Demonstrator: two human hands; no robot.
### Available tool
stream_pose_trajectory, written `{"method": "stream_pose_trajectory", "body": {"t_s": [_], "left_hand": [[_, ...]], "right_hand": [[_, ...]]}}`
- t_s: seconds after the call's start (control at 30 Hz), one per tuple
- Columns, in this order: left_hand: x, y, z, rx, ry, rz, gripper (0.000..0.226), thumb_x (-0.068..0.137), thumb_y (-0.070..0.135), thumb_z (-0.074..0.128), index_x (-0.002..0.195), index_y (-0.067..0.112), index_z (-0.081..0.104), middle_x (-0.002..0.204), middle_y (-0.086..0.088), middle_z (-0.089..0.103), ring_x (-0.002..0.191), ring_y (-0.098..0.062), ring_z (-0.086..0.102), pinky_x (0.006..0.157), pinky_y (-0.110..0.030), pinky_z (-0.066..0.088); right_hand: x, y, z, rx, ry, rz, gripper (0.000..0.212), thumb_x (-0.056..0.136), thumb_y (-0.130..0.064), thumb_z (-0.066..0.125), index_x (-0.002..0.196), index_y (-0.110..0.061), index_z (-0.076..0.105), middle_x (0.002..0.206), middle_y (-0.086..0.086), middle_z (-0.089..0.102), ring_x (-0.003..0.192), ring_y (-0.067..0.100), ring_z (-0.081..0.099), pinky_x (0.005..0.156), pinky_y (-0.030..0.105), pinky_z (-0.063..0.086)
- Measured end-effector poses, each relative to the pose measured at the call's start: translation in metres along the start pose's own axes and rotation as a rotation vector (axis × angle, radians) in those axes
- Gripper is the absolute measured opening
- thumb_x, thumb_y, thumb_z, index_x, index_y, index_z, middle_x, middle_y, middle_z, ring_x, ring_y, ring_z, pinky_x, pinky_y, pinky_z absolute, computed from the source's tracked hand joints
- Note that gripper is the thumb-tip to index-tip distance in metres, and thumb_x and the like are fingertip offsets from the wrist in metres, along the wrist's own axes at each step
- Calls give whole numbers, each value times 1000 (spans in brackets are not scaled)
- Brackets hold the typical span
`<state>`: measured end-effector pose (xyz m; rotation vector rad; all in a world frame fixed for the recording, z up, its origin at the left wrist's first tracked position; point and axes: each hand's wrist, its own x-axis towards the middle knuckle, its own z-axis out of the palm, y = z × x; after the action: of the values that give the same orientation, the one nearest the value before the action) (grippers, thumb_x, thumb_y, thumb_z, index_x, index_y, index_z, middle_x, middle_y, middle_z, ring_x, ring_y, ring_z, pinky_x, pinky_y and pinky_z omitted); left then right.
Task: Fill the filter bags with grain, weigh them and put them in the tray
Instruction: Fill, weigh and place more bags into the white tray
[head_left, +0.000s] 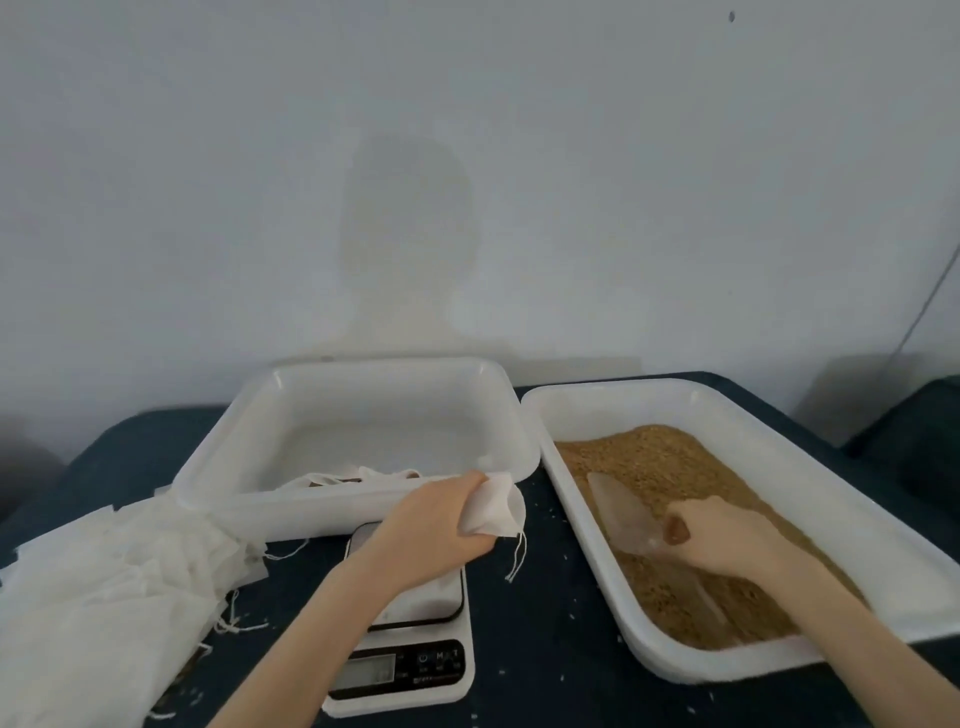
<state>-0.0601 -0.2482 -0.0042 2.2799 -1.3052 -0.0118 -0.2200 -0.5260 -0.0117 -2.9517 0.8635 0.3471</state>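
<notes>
Far left on the dark table (540, 613) lies a loose heap of empty filter bags (104, 577), white and crumpled, their drawstrings trailing toward the middle. Just beside it, further back, stands the white tray (363, 512), its near rim overhanging the bags; a few filled bags (353, 477) lie inside against the near wall, with something brown showing between them. In front of the tray sits a white kitchen scale (415, 670), its platform partly covered by the person's left forearm; the display is too blurred to read. The left hand (431, 525) hovers over the scale's far end, its fingers curled round a single filter bag (496, 512) that bulges out to the right, its string dangling down toward the table. Scattered pale specks dot the table between the scale and the second tray. That second tray (779, 452), on the right, holds a bed of brown grain (660, 462). The right hand (727, 535) is down in it, gripping the handle of a clear plastic scoop (621, 512) whose blade lies on the grain, pointing away from the person.
</notes>
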Motion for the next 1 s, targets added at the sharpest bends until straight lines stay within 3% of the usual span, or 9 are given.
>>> {"method": "stream_pose_trajectory", "body": {"t_s": [0.13,0.3,0.4,0.5,0.57,0.67,0.77,0.83,1.0], "left_hand": [[-2,3,10,-77,-27,-14,22,80,34,60,99,33,50,81,12,58,75,-11,54,65,-22,40],[-7,2,16,-76,-55,-11,18,80,33,60,94,35,48,80,12,56,78,-13,56,70,-25,43],[-8,-1,18,-25,-47,4,19,80,34,59,83,39,41,71,13,51,79,-15,58,70,-27,44],[-8,-3,19,-19,-46,6,17,80,36,59,86,36,44,73,13,53,75,-13,57,69,-27,45],[-9,-4,19,-14,-42,9,16,80,38,59,90,35,47,75,14,55,75,-12,57,70,-27,46],[-10,-7,18,-11,-43,8,15,79,40,57,86,39,44,74,16,54,76,-10,57,72,-30,48],[-12,-9,18,29,-46,0,17,80,41,56,79,40,40,72,18,52,74,-9,55,74,-30,49],[-13,-10,19,77,-23,0,22,81,42,56,73,40,36,68,17,48,73,-9,53,76,-30,48],[-17,-10,19,32,-64,-11,17,81,42,58,93,35,48,78,15,55,75,-9,53,71,-24,46]], "right_hand": [[6,2,8,-28,-1,-24,35,87,-59,51,106,-29,51,88,-12,55,80,8,57,64,26,46],[8,11,7,-30,71,33,23,96,-32,53,108,-17,39,83,-5,57,74,12,60,55,24,45],[11,10,9,77,23,27,31,98,-41,46,119,-18,43,93,-5,60,78,10,60,69,26,51],[12,5,12,67,-46,-16,46,82,-58,58,115,-27,51,98,-11,61,84,7,60,79,28,54],[11,4,11,18,-77,-28,42,76,-54,67,108,-29,56,94,-13,61,84,7,60,72,24,51],[11,7,6,47,-93,-33,8,88,-36,57,89,-29,55,87,-11,61,76,6,60,61,18,45],[9,15,-8,0,-25,-18,13,90,-33,57,81,-33,47,85,-13,58,75,0,57,64,15,48],[8,25,-21,-88,37,20,10,87,-31,61,83,-33,51,83,-14,57,73,-2,54,60,12,46],[4,48,-44,-294,6,128,14,83,-18,60,92,-27,67,81,-8,64,68,4,63,65,20,56]]}}
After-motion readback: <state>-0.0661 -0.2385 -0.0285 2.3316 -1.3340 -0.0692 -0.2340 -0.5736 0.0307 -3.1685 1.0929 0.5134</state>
